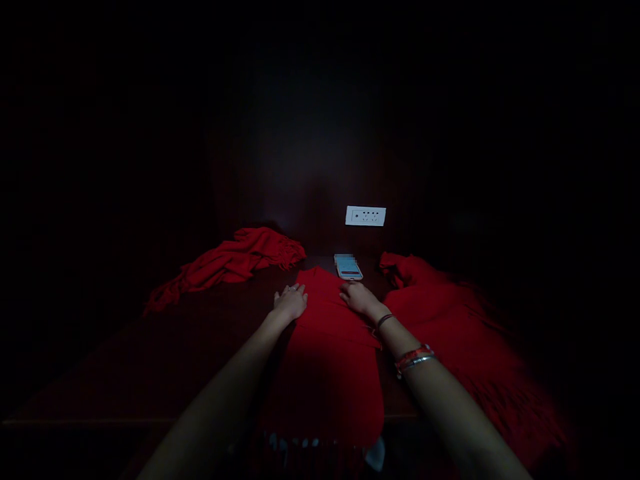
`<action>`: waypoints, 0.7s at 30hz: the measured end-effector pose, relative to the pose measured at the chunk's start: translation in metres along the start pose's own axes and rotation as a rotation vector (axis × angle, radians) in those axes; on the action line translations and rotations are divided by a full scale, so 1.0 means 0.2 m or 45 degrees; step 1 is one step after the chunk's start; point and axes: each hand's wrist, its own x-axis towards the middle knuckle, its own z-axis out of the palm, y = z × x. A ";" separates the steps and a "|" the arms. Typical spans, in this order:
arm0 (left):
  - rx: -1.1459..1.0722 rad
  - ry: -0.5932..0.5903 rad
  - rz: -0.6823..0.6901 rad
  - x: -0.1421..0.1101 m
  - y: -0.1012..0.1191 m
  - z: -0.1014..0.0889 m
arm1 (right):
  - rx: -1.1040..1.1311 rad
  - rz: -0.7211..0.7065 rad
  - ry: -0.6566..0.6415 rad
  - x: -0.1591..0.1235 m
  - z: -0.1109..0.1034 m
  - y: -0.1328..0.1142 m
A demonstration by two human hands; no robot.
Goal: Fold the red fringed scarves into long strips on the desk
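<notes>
A red fringed scarf [330,373] lies lengthwise in front of me, its near end hanging over the table's front edge. My left hand [291,301] rests on the scarf's left edge near the far end, fingers spread out. On the opposite edge lies my right hand [359,297], fingers stretched across the cloth. Neither hand appears to grip the fabric. Small folds run across the scarf between the hands. Bracelets circle my right wrist.
A crumpled red scarf [225,260] lies at the back left. More red fringed cloth [450,327] spreads over the right side and hangs down. Behind the scarf is a lit phone [349,267] on the dark table [125,373]. A white socket panel [365,216] is on the wall.
</notes>
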 end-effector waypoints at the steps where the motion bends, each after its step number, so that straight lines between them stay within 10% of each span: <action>1: 0.001 -0.001 -0.023 0.00 0.00 0.00 | 0.019 0.000 0.025 0.00 0.01 0.01; 11: -0.434 0.256 -0.178 0.05 -0.03 -0.03 | 0.175 -0.047 0.071 -0.03 -0.01 0.14; 16: -0.713 0.327 -0.248 0.08 -0.06 -0.05 | 0.138 0.030 0.511 -0.06 -0.07 0.09; 21: -0.398 0.247 -0.237 0.04 -0.06 -0.05 | 0.053 0.055 0.185 -0.05 -0.01 0.10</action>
